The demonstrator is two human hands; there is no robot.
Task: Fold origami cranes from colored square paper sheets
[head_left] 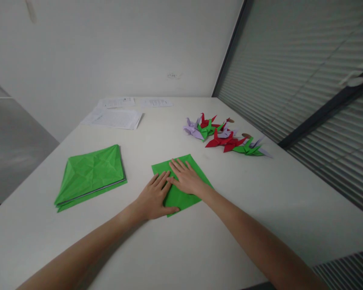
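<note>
A green sheet of origami paper lies flat on the white table in front of me. My left hand rests on its left edge, fingers spread and thumb stretched along the near side. Across the upper part of the paper lies my right hand, flat with its fingers extended. The fingertips of the left hand come close to the right thumb; whether they touch is hard to tell. Both palms hide part of the paper, and neither hand grasps anything.
Left of my hands lies a stack of creased green paper. Several folded paper cranes in red, green and lilac sit at the right. Printed sheets lie at the back left of the table. Window blinds border the right side.
</note>
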